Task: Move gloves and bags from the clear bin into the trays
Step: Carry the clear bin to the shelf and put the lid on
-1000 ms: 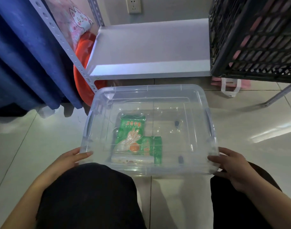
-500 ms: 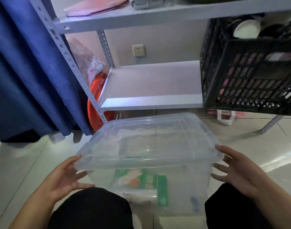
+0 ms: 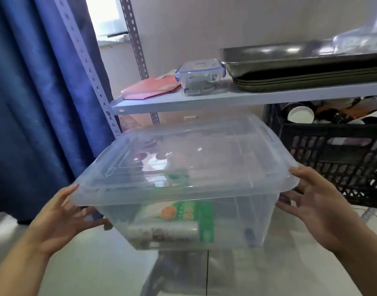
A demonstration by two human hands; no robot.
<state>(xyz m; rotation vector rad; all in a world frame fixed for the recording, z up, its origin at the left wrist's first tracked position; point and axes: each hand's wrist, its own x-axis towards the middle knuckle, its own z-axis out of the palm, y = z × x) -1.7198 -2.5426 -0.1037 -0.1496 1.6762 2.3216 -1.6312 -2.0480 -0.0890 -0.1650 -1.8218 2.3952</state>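
Two bare hands, left hand [image 3: 61, 214] and right hand [image 3: 311, 201], clamp opposite ends of a clear plastic bin [image 3: 236, 221] under its rim, apparently to carry it level, green glove and bag packets [image 3: 183, 218] lying on its bottom. Its translucent lid [image 3: 204, 150], in place, bars access; stacked dark metal trays [image 3: 301, 69] sit on the grey shelf [image 3: 204, 99] beyond, beside a small blue-lidded box [image 3: 199, 79] and pink folder [image 3: 151, 87], above a black lattice crate [image 3: 333, 159].

A storage corner: a grey slotted-angle metal shelf rack [image 3: 204, 101] at 12 o'clock bears stacked dull steel trays [image 3: 301, 75] at 1 o'clock and a small clear clip-lid box [image 3: 199, 79]; a black plastic lattice crate [image 3: 333, 150] holding white paper cups [image 3: 300, 115] at 3 o'clock, a dark blue curtain [image 3: 33, 103] at 9 o'clock, glossy pale floor tiles [image 3: 97, 263]
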